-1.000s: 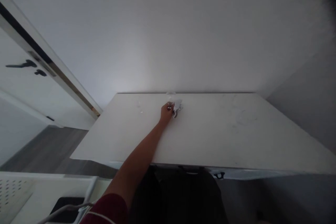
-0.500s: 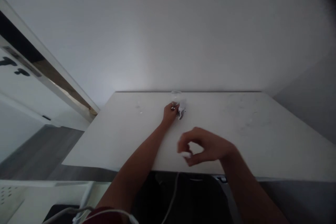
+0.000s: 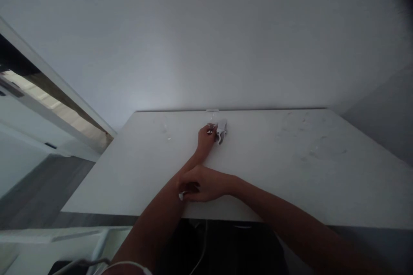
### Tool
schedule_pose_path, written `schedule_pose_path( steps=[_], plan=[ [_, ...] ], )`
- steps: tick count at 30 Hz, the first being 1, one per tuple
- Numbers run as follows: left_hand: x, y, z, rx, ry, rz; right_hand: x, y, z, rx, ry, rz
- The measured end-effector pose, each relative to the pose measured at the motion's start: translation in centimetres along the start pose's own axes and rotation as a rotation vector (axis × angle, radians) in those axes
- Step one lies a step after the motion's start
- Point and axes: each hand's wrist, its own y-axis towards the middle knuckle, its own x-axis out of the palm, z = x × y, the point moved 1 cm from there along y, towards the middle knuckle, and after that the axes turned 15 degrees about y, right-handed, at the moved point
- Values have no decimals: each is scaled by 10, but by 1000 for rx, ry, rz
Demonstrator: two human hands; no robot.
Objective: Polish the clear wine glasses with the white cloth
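Note:
My left hand (image 3: 205,138) is stretched far out over the white table, fingers closed on something small with dark and shiny bits. Against its fingertips lies a crumpled white-and-grey piece (image 3: 221,131), like thin plastic or paper; whether the hand grips it too I cannot tell. Closer to me, my right hand (image 3: 204,184) crosses over my left forearm. Its thumb and fingers curl round and pinch a small white piece (image 3: 181,196), whose kind is too small to make out.
The white table (image 3: 258,167) meets a plain wall (image 3: 245,43) at its far edge. A flat clear-white piece (image 3: 212,110) lies at that edge. Faint clear marks or bits show on both sides of the tabletop. A white cable (image 3: 204,249) hangs near my lap; a door stands left.
My right hand has moved left with the small white piece, from beside my left forearm to over it. My left hand stays at the crumpled piece. The view has shifted slightly.

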Motion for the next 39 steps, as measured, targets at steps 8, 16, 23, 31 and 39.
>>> schedule_pose_path(
  steps=[8, 16, 23, 31, 39],
  plan=[
    [0, 2, -4, 17, -5, -4, -35, -19, 15, 50, -218, -137],
    [-2, 4, -2, -18, -33, 27, -97, -41, -18, -235, -247, 821],
    [0, 2, -2, -8, -61, -29, -170, -69, 39, -119, -427, 980],
    [2, 1, 1, -75, -94, -56, -185, -81, 58, -134, -522, 1018],
    [3, 1, 0, -113, -106, -64, -191, -84, 79, -250, 194, 1483]
  ],
)
